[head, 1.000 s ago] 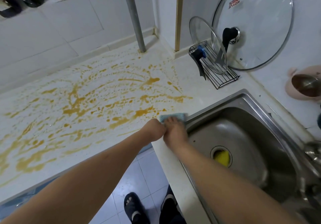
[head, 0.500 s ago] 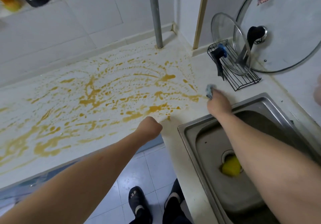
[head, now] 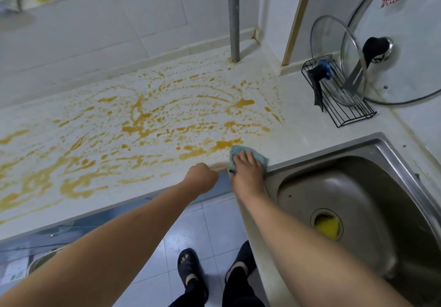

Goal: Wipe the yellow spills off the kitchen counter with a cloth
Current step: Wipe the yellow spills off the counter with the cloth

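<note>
Lower centre: left hand [head: 202,178] was fisted, holding nothing, at the counter [head: 310,128] edge. Beside it, right hand [head: 247,170] pressed flat on the blue cloth [head: 259,156] by the sink [head: 381,154] corner. Yellow spills [head: 143,120] spread beyond, left and centre.

We reached both bare arms out in front of us. Our left hand [head: 202,179] was curled into a fist and held nothing. Our right hand [head: 247,170] lay palm down, its fingers [head: 245,157] spread flat and pressing.
</note>
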`<state>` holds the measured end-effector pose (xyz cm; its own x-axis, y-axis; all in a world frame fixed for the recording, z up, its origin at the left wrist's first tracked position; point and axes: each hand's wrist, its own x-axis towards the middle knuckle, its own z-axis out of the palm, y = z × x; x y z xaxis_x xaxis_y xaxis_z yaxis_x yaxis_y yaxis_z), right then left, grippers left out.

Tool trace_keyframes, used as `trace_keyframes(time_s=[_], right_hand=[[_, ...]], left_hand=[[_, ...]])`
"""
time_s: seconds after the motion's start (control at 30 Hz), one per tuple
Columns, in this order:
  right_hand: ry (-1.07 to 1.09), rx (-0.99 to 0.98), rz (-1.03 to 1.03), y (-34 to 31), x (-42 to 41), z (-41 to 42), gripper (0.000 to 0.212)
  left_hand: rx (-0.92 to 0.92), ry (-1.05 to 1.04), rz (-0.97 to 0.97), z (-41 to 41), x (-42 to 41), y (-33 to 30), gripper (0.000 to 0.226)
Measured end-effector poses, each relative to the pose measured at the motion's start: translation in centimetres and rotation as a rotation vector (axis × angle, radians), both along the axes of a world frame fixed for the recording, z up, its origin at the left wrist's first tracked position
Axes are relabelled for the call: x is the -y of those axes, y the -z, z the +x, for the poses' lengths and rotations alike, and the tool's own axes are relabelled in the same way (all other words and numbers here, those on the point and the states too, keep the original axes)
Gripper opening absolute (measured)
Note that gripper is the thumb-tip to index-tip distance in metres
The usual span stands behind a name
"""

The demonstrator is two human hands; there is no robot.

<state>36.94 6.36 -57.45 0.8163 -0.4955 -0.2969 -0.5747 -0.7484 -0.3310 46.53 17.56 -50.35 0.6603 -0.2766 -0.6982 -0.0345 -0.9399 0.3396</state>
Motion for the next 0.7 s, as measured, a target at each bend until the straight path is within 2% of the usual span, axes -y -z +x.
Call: trace_keyframes(time_s=[0.1, 0.17, 0.23, 0.37, 0.43, 0.5, 0.57, 0.6, 0.7], right_hand=[[0.002, 0.075, 0.136, 0.1, -3.2, 1.2, 0.059], [0.080, 0.133, 0.389, -0.6, -4.1, 2.3, 0.046], [0.257, 0.209, 0.702, -2.0, -3.4, 3.1, 0.037], [0.577, 0.371, 0.823, -4.6, 2.3, 2.2, 0.021], [0.680, 0.423, 0.772, -6.3, 5.7, 1.4, 0.019], [0.686, 0.426, 0.631, -7.6, 8.2, 0.9, 0.019], [0.624, 0.370, 0.401, -7.8, 9.2, 0.6, 0.020], [0.574, 0.317, 0.300, -7.7, 8.6, 0.8, 0.019], [0.386, 0.128, 0.212, -5.0, 4.3, 1.7, 0.034]], left_hand=[[0.066, 0.043, 0.021, -0.2, -0.6, -0.9, 0.021], [0.093, 0.123, 0.077, 0.2, -1.3, -1.2, 0.022], [0.112, 0.173, 0.139, 0.6, -2.1, -1.8, 0.025], [0.162, 0.178, 0.163, 1.6, -3.7, -3.2, 0.040], [0.149, 0.210, 0.163, 2.0, -4.7, -3.5, 0.040], [0.122, 0.186, 0.143, 2.6, -5.8, -3.5, 0.039], [0.080, 0.088, 0.079, 3.2, -6.7, -2.5, 0.037], [0.087, 0.123, 0.077, 3.7, -7.5, -2.1, 0.036], [0.102, 0.115, 0.108, 4.5, -10.0, -1.1, 0.028]])
